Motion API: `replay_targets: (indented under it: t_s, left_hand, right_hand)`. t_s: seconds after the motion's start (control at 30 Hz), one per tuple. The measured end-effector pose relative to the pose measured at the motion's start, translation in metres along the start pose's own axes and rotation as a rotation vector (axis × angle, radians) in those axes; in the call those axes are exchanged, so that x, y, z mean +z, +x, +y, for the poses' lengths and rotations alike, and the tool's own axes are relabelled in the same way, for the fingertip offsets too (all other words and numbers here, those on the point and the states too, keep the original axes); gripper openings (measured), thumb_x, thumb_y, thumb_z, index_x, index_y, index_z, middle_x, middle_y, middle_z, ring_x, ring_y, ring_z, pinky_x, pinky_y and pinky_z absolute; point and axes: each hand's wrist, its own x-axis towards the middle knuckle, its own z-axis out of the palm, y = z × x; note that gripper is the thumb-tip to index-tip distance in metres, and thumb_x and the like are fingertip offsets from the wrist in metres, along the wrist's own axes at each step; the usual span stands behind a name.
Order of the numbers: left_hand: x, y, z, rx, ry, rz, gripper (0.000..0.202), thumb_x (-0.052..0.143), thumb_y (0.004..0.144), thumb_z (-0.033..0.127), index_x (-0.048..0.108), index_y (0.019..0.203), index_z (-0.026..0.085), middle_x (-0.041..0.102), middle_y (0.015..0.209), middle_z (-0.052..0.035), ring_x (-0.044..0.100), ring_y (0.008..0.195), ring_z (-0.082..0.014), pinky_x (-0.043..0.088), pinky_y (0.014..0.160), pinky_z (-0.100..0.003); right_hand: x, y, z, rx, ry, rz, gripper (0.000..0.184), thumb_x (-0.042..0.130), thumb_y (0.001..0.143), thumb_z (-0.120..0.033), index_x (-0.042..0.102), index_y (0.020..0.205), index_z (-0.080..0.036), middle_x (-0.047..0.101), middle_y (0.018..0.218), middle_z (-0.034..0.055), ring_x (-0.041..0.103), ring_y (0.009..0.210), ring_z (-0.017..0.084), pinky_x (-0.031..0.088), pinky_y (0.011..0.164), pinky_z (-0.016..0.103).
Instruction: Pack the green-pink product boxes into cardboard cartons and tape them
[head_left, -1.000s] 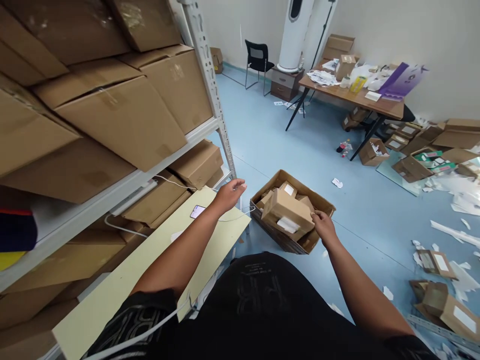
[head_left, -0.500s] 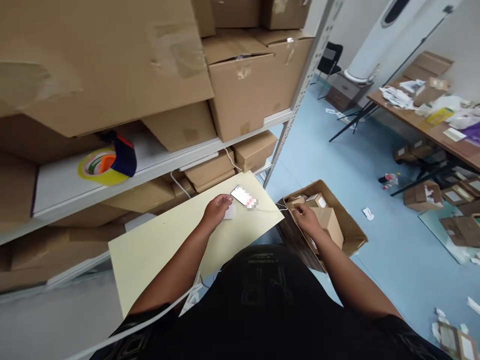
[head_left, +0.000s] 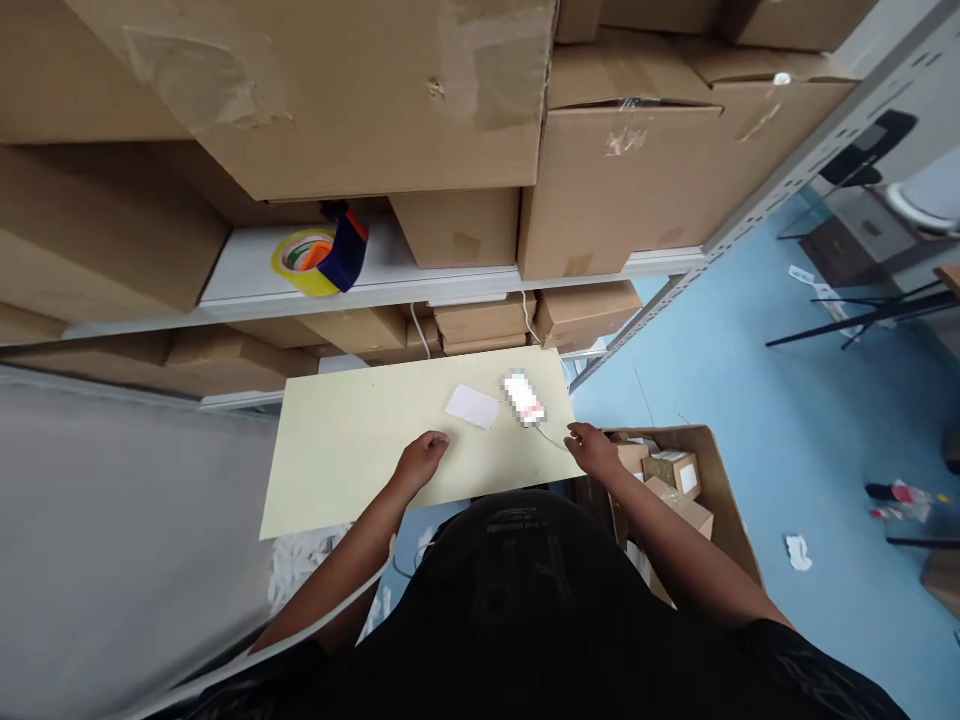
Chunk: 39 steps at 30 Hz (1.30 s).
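Note:
My left hand rests on a pale yellow board with its fingers curled under and nothing visible in them. A white card lies just beyond it, apart from the hand. A phone lies beside the card, and its thin white cable runs to the fingertips of my right hand. That hand sits at the board's right corner with its fingers bent together. I cannot tell whether it pinches the cable. An open cardboard box holding small labelled boxes stands on the floor under my right forearm.
A metal shelf rack packed with large cardboard boxes rises right behind the board. A yellow tape roll with a blue dispenser sits on the shelf. Blue floor lies to the right, with table legs and paper scraps.
My view has swung left and down toward the shelf. My left hand has let go of the white card and drawn back. My right hand has left the box and come to the board's corner.

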Motion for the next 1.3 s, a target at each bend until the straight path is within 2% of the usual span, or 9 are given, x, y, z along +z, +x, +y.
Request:
replay_targets:
  t_s: [0.2,0.37,0.53,0.7,0.87,0.97,1.03,1.13,1.3]
  left_hand:
    - [0.028,-0.041,-0.035,-0.108,0.063,0.056,0.035,0.052,0.089,0.047,0.073,0.101,0.022,0.078,0.112,-0.0073,0.071,0.11,-0.0272,0.053,0.095,-0.036]
    - [0.048,-0.087,-0.049,-0.21,0.095,0.095,0.038,0.052,0.09,0.05,0.072,0.105,0.022,0.078,0.111,-0.0075,0.072,0.107,-0.0283,0.054,0.089,-0.035]
    - [0.062,-0.126,-0.056,-0.264,0.075,0.13,0.037,0.053,0.091,0.051,0.071,0.106,0.022,0.078,0.111,-0.0084,0.072,0.106,-0.029,0.054,0.088,-0.035]
    - [0.072,-0.145,-0.062,-0.264,0.004,0.164,0.032,0.051,0.093,0.046,0.068,0.105,0.021,0.077,0.107,-0.0076,0.072,0.103,-0.0258,0.052,0.09,-0.035]
    - [0.073,-0.154,-0.066,-0.225,-0.037,0.176,0.031,0.054,0.093,0.045,0.068,0.105,0.021,0.077,0.108,-0.0076,0.071,0.103,-0.025,0.051,0.089,-0.034]
    - [0.071,-0.164,-0.074,-0.197,-0.061,0.198,0.029,0.054,0.093,0.043,0.068,0.105,0.022,0.077,0.108,-0.007,0.07,0.102,-0.0244,0.051,0.09,-0.034]
    - [0.068,-0.176,-0.086,-0.17,-0.086,0.213,0.029,0.053,0.092,0.044,0.068,0.105,0.022,0.076,0.108,-0.0069,0.07,0.102,-0.0243,0.052,0.09,-0.035]
    - [0.063,-0.206,-0.115,-0.143,-0.142,0.267,0.031,0.054,0.092,0.047,0.068,0.106,0.023,0.076,0.108,-0.0067,0.07,0.104,-0.025,0.052,0.092,-0.036]
    - [0.05,-0.278,-0.178,-0.165,-0.257,0.424,0.032,0.056,0.091,0.046,0.07,0.107,0.022,0.077,0.108,-0.0075,0.071,0.103,-0.0262,0.053,0.092,-0.037]
  right_hand:
    - [0.002,0.061,-0.008,-0.274,-0.359,-0.23,0.05,0.047,0.095,-0.019,0.057,0.145,-0.018,0.065,0.128,0.0134,0.057,0.121,0.027,0.045,0.097,0.033]
    - [0.017,0.108,-0.019,-0.349,-0.415,-0.326,0.06,0.05,0.091,-0.015,0.049,0.151,-0.019,0.061,0.133,0.015,0.055,0.12,0.029,0.046,0.09,0.034]
    - [0.026,0.122,-0.022,-0.35,-0.417,-0.359,0.051,0.05,0.092,-0.017,0.057,0.143,-0.018,0.061,0.131,0.0155,0.057,0.118,0.03,0.047,0.089,0.034]
    - [0.02,0.104,-0.01,-0.333,-0.38,-0.304,0.054,0.046,0.095,-0.021,0.052,0.148,-0.015,0.06,0.134,0.0155,0.057,0.121,0.027,0.047,0.092,0.033]
    - [0.018,0.07,0.002,-0.322,-0.234,-0.299,0.05,0.049,0.091,-0.023,0.06,0.14,-0.018,0.065,0.12,0.0108,0.064,0.103,0.022,0.048,0.086,0.03]
    - [0.023,0.049,-0.005,-0.346,-0.199,-0.294,0.048,0.051,0.089,-0.023,0.063,0.136,-0.018,0.066,0.114,0.0094,0.064,0.098,0.021,0.048,0.085,0.03]
    - [0.031,0.035,-0.017,-0.376,-0.192,-0.281,0.048,0.05,0.088,-0.023,0.064,0.133,-0.018,0.066,0.11,0.0085,0.064,0.097,0.021,0.049,0.087,0.031]
    - [0.05,0.014,-0.046,-0.432,-0.172,-0.263,0.048,0.048,0.086,-0.024,0.065,0.131,-0.018,0.066,0.103,0.0062,0.064,0.094,0.022,0.049,0.088,0.033]
    - [0.096,-0.029,-0.118,-0.566,-0.102,-0.257,0.046,0.048,0.086,-0.031,0.066,0.126,-0.018,0.065,0.1,0.0057,0.064,0.093,0.023,0.05,0.09,0.037]
